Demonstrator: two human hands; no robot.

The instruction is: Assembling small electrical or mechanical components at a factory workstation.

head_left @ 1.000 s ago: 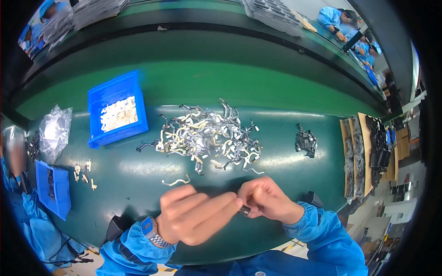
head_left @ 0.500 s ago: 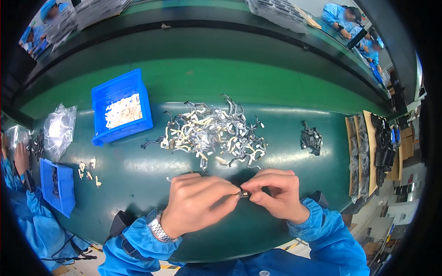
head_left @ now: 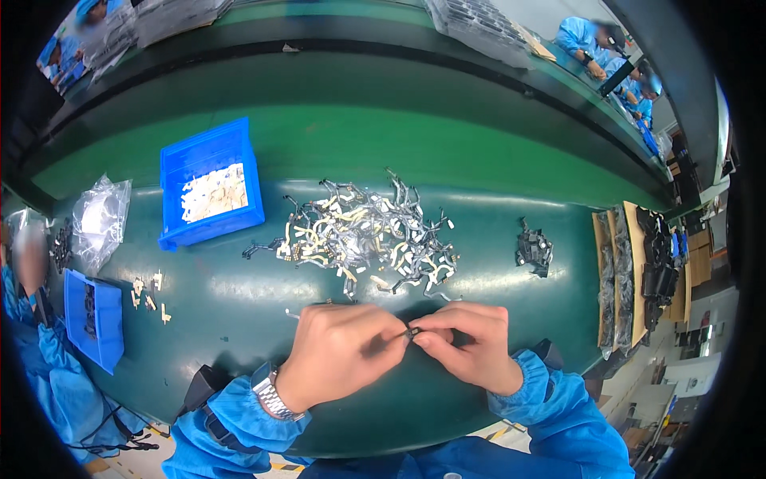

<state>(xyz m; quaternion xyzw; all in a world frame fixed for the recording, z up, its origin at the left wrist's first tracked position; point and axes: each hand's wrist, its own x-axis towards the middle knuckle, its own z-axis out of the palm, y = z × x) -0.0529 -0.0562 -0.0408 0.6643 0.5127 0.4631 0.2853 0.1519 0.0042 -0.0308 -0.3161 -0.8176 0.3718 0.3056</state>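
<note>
Close to the near edge of the table, both my hands meet over a small dark part with a lighter spot on it. My left hand, with a metal watch on its wrist, pinches the part's left side. Thumb and fingers of my right hand close on its right side. The fingertips cover much of the part, so its exact kind is unclear. Just beyond my hands lies a tangled heap of short cables in black, grey and cream with white ends.
A blue bin holding cream pieces stands at the far left. Nearer are a smaller blue bin, loose cream pieces and a clear bag. Black parts lie right; cardboard trays stand at the right edge. A co-worker's sleeve shows left.
Both hands have shifted slightly left together with the small part. The part has turned between the fingertips, and less of its pale face shows.
</note>
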